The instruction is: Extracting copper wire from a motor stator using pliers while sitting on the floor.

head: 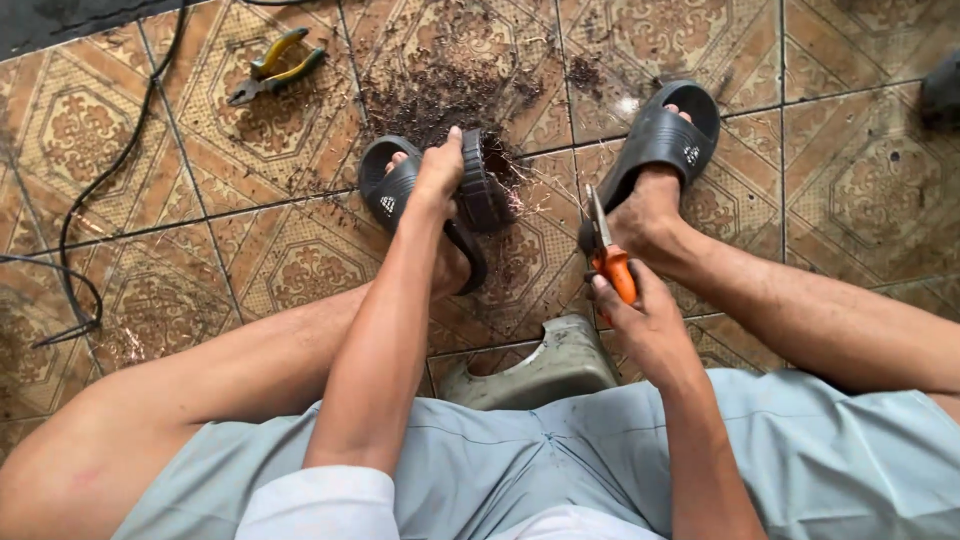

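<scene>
I sit on a low stool (545, 365) with both feet in black slide sandals on a patterned tile floor. My left hand (440, 170) grips a dark round part (482, 182) with thin copper wire ends sticking out of its right side, held upright above my left foot. My right hand (640, 315) holds orange-handled cutters (607, 245), the blades pointing up and away, level with my right ankle. The cutters are a short way right of the round part, apart from it.
A heap of dark wire scraps (445, 95) lies on the tiles beyond the round part. Yellow-handled pliers (275, 68) lie at the upper left. A black cable (110, 175) runs down the left side. My left sandal (390, 185) and right sandal (665, 135) flank the work.
</scene>
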